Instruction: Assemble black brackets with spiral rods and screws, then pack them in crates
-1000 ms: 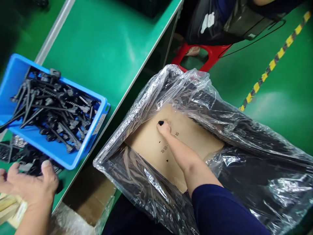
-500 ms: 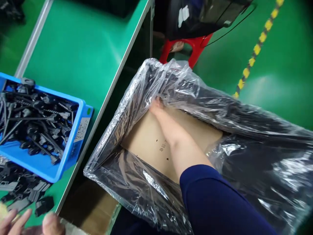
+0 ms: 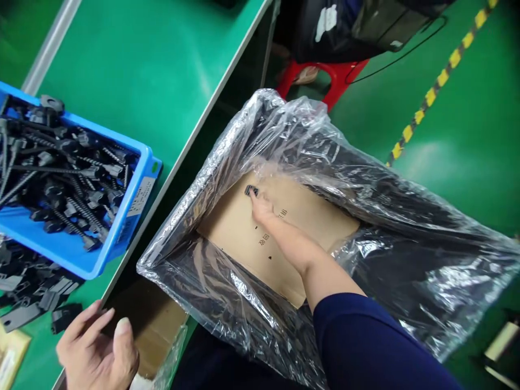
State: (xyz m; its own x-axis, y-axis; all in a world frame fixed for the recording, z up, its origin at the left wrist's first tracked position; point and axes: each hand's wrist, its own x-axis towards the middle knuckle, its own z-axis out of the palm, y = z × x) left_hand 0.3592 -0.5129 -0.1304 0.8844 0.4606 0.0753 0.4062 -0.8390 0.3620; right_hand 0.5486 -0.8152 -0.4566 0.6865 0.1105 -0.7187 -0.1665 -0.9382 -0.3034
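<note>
My right hand [image 3: 262,206] reaches down into a bin lined with clear plastic [image 3: 227,146]. Its fingers pinch a small black part [image 3: 251,190] just over the brown cardboard sheet [image 3: 235,222] that lies in the bin. At the lower left, my left hand [image 3: 99,349] is palm up with its fingers apart and nothing in it, beside the table edge.
A blue crate [image 3: 103,260] of black cabled parts stands on the green table [image 3: 134,70]. Loose black parts [image 3: 40,303] and a yellow block [image 3: 12,352] lie nearby. Behind the bin is a red stool [image 3: 337,86]; an open cardboard box [image 3: 158,330] sits below the table.
My right hand has come away from the bin's far corner and now shows a black part over the cardboard. My left hand has moved right and further into view. The camera view has shifted.
</note>
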